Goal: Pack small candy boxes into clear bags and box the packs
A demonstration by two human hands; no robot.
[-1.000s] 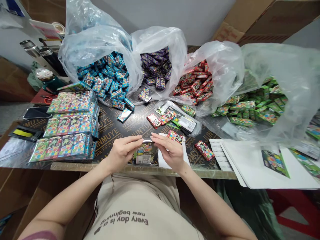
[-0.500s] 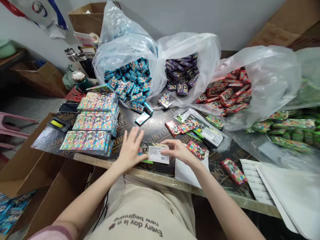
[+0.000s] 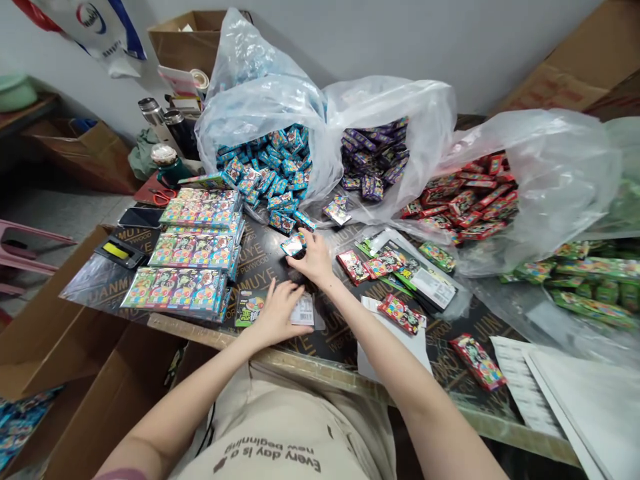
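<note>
On the dark table lies a flat printed card package (image 3: 250,308), black and green with a white label at its right end. My left hand (image 3: 280,312) rests across the middle of it, fingers spread and covering part of the print. Farther back, my right hand (image 3: 314,259) has its thumb and fingers at a small blue packet (image 3: 293,244), which they partly hide. More blue packets (image 3: 283,222) lie just beyond. Left of my hands stand stacks of clear-wrapped multicoloured packs (image 3: 175,287).
Open plastic bags hold blue packets (image 3: 273,167), purple packets (image 3: 375,157) and red packets (image 3: 470,200). Green packets (image 3: 595,273) lie at the right. Red packs (image 3: 400,313) and paper sheets (image 3: 585,400) lie near the front edge. A cardboard box (image 3: 65,333) stands lower left.
My right hand has left the card package and reached up and back to the small blue packet. The card has shifted left, with my left hand now lying over it. The view has moved slightly.
</note>
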